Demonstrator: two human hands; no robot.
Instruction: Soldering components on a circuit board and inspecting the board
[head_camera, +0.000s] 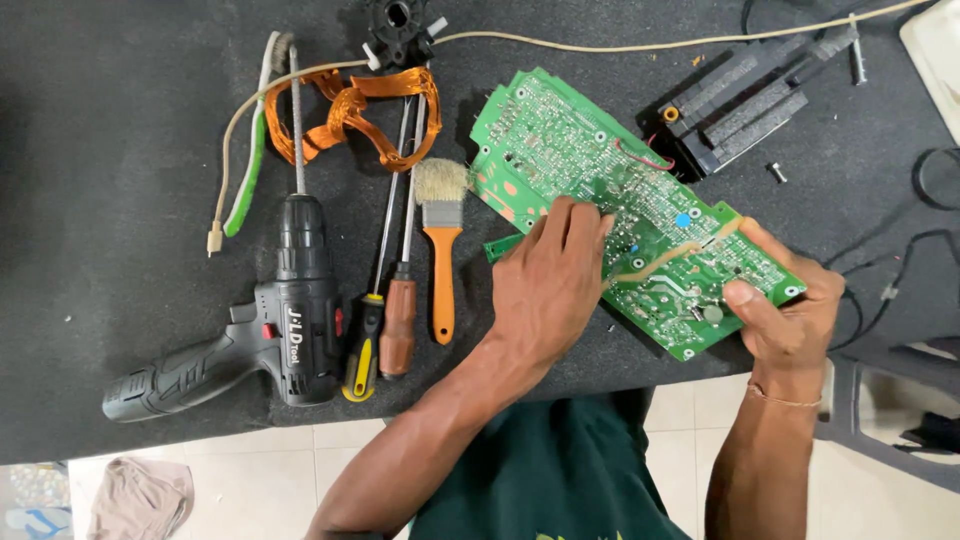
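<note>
Both hands are on the green circuit board (620, 200). The right hand (795, 300) pinches the board's corner at about four o'clock, thumb on top and fingers under the edge, so that end seems lifted a little off the bench (120, 150) and steadied. The left hand (550, 280) lies palm down at the board's six o'clock edge, fingers curled onto the solder side; whether they grip something small there I cannot tell, since the knuckles hide the tips.

The board lies solder side up, its long axis running from ten o'clock to four o'clock, the far end pointing toward the copper wire coil (350, 115).

The tools are set in a row at nine o'clock of the board, handles toward the person, probably for easy reach: a black cordless drill (285, 330), two screwdrivers (385, 320) and an orange-handled brush (442, 240). A black finned block (745, 95) sits at one o'clock.
</note>
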